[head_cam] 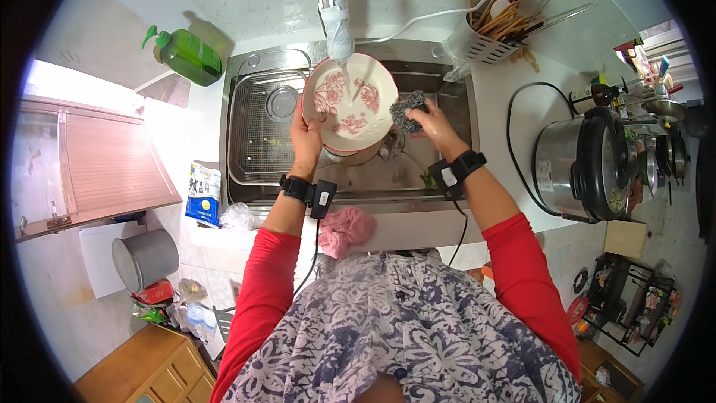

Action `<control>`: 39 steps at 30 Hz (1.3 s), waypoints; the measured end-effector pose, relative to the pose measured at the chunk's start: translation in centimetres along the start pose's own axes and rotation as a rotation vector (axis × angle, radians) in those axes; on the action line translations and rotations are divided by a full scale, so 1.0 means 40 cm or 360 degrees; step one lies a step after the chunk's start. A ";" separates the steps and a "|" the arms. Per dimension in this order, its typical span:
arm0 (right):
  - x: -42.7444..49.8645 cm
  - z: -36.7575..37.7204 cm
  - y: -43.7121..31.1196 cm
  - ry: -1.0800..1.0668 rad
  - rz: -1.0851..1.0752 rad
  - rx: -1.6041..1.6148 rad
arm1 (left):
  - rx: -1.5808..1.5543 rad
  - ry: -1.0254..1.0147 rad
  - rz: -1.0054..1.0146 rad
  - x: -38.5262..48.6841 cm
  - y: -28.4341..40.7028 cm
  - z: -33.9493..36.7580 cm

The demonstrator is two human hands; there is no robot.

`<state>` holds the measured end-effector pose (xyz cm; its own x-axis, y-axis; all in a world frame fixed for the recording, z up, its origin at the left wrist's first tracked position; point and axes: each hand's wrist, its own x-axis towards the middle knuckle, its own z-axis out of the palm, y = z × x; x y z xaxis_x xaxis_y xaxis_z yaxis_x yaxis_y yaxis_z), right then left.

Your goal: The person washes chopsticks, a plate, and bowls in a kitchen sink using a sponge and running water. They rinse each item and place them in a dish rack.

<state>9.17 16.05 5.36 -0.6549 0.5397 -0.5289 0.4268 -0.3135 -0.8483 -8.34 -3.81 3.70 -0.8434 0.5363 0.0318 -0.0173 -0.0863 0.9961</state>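
Note:
My left hand [306, 137] grips the left rim of a round white dish [355, 95] with a red edge and red flower patterns. Water runs from the faucet [339, 33], whose end is wrapped in plastic, into the dish. In my right hand [439, 126] is a dark grey scouring pad [409, 112], close to the dish's right rim. Both hands are over the stainless steel sink [369, 184]. Beneath the dish another round vessel partly shows, mostly hidden. A wire basket [263, 151] fills the sink's left part.
A green pump bottle [193, 56] stands at the back left; a utensil holder [486, 45] is at the back right. An electric pressure cooker [582, 165] stands right. A pink cloth [348, 229] and a blue-white packet [203, 195] lie by the front edge.

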 end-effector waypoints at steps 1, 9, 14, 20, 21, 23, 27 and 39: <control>-0.011 0.022 0.003 -0.0048 0.0045 0.0207 | -0.0328 0.0061 -0.0273 -0.008 -0.020 0.008; -0.047 0.090 0.007 0.0077 -0.0306 0.0600 | -0.1010 0.0026 -0.0848 -0.072 -0.114 0.070; -0.022 0.039 0.000 0.0108 -0.0280 0.0508 | 0.0578 -0.0091 0.0022 -0.112 -0.101 0.066; -0.009 0.003 -0.036 -0.0039 -0.0035 0.0261 | 0.1657 -0.1114 0.1158 -0.115 -0.010 0.077; -0.010 0.001 -0.047 -0.0110 0.0002 0.0223 | 0.1550 -0.1217 0.1097 -0.109 0.002 0.086; -0.012 -0.007 -0.070 -0.0242 0.0075 0.0286 | 0.1342 -0.1341 0.1047 -0.100 0.019 0.098; 0.003 -0.029 -0.120 -0.0419 0.0024 0.0569 | 0.0212 -0.1078 -0.0417 -0.080 0.035 0.069; 0.050 0.172 -0.105 0.0129 -0.1199 -0.0464 | -0.0887 -0.0657 -0.0813 -0.027 0.033 0.012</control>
<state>1.79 13.08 7.72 -0.7886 0.5833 0.1945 0.0420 0.3666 -0.9294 -7.19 -4.11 5.03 -0.3995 0.8747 -0.2745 -0.6937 -0.0927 0.7143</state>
